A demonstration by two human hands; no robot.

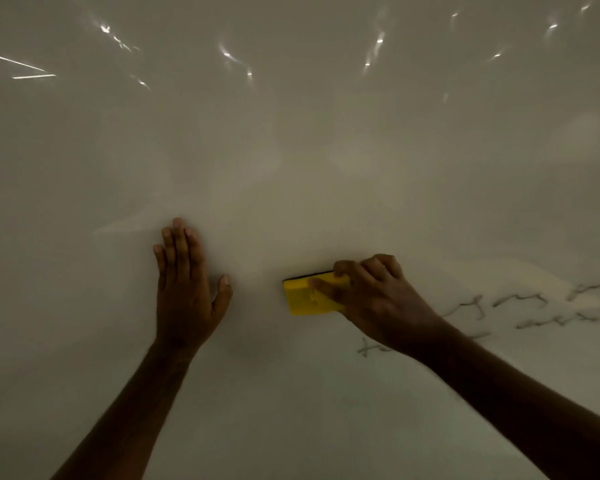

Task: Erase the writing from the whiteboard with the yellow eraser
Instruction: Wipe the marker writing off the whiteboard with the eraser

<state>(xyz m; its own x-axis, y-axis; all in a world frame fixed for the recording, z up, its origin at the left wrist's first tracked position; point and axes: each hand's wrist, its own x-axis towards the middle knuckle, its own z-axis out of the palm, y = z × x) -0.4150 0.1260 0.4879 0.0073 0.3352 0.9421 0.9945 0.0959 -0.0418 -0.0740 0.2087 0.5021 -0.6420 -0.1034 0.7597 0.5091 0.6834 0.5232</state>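
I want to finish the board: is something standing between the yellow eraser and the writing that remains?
Nothing separate does. The right hand grips the yellow eraser, and the writing lies beyond that hand, partly hidden under its wrist.

bare whiteboard (pixel 291 150) all around, left hand (pixel 184 289) flat beside yellow eraser (pixel 309 296)

The writing (pixel 534 310) is smeared and illegible; it runs off the right picture edge and partly behind the right hand (pixel 371 299). That hand covers the right end of the eraser (pixel 309 296). No whiteboard (pixel 291 150) edge shows.
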